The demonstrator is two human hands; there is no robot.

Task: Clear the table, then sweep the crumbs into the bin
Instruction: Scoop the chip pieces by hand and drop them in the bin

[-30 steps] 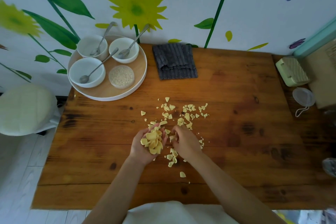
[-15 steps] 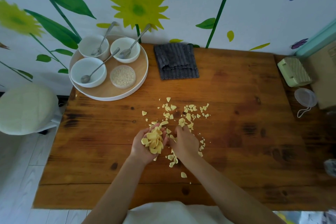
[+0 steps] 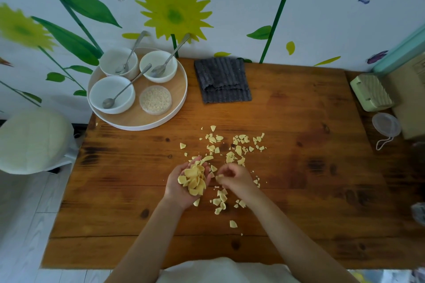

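Observation:
Pale yellow crumbs (image 3: 238,148) lie scattered over the middle of the wooden table (image 3: 310,190). My left hand (image 3: 181,187) is palm up and cupped, holding a heap of gathered crumbs (image 3: 194,178). Just to its right, my right hand (image 3: 233,177) hovers above the table with its fingertips pinched on a small crumb piece. More loose crumbs (image 3: 220,202) lie below my right hand, and a single piece (image 3: 233,224) sits nearer the front edge.
A round wooden tray (image 3: 142,119) at the back left carries three white bowls with spoons and a small dish of grains (image 3: 155,99). A folded grey cloth (image 3: 222,79) lies at the back middle. A green box (image 3: 370,92) and a plastic lid (image 3: 386,125) sit at the right. A stool (image 3: 30,140) stands left of the table.
My right hand has lifted off the table and drawn back toward my left palm with a piece pinched in its fingers. The left hand stays cupped in place.

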